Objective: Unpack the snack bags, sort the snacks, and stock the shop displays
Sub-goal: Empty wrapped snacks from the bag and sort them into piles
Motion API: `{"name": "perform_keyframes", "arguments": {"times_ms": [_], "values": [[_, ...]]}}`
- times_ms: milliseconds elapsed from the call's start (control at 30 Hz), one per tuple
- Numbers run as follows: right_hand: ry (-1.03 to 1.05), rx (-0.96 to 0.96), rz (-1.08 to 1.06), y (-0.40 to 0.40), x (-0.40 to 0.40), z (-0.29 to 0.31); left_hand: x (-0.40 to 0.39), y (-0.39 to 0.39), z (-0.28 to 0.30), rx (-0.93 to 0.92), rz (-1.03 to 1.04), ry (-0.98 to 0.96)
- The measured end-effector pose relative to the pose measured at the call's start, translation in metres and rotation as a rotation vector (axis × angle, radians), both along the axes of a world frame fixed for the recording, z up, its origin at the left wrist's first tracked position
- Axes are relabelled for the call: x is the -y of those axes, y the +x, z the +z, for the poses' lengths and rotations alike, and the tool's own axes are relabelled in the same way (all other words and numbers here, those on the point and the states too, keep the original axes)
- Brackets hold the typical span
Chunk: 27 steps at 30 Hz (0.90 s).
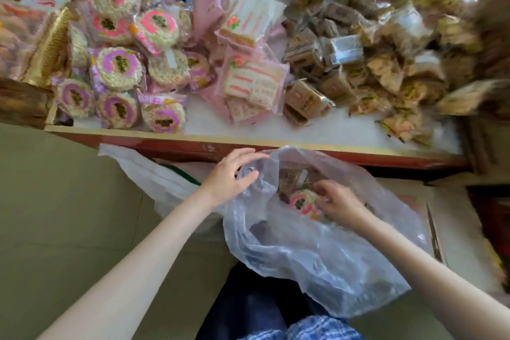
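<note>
Bag (317, 243): left hand (229, 176) pinches its rim, right hand (335, 200) inside grips a cake (302, 201); thin film may tear.

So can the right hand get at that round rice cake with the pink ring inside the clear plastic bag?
Probably yes. The right hand is already inside the clear plastic bag, fingers at the round pink-ringed rice cake, while the left hand holds the mouth open.
</note>
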State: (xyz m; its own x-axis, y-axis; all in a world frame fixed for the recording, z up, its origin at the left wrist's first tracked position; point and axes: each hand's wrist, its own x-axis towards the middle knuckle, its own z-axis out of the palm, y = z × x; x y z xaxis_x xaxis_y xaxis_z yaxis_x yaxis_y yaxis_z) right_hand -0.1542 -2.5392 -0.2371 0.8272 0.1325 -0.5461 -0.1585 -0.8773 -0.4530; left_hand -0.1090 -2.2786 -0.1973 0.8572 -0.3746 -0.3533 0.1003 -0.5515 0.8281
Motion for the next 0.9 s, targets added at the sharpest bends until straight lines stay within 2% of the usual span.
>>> {"name": "perform_keyframes", "arguments": {"times_ms": [133, 233, 300, 400, 467, 533, 633, 700, 900], "values": [[-0.166, -0.133, 0.040, -0.014, 0.003, -0.057, 0.005, -0.004, 0.002, -0.030, -0.092, 0.145], [-0.370, -0.030, 0.171, -0.021, -0.003, -0.062, 0.009, -0.004, 0.002, -0.068, -0.073, 0.215], [-0.360, 0.044, 0.190, -0.022, -0.003, -0.050, 0.013, -0.003, 0.001, -0.079, -0.041, 0.240], [-0.059, 0.130, -0.016, -0.011, 0.008, -0.015, 0.017, 0.001, -0.002, -0.068, 0.059, 0.237], [0.134, 0.274, -0.076, 0.005, 0.014, 0.023, 0.017, 0.003, -0.001, -0.084, 0.139, 0.221], [0.237, 0.400, -0.124, 0.026, 0.009, 0.063, 0.012, 0.006, 0.004, -0.076, 0.203, 0.212], [0.385, 0.484, -0.274, 0.060, -0.020, 0.105, -0.007, 0.014, 0.014, -0.015, 0.236, 0.236], [0.471, 0.462, -0.355, 0.084, -0.049, 0.111, -0.027, 0.022, 0.021, 0.032, 0.290, 0.258], [0.736, 0.193, -0.521, 0.148, -0.162, 0.115, -0.099, 0.047, 0.037, 0.184, 0.589, 0.357]]}}
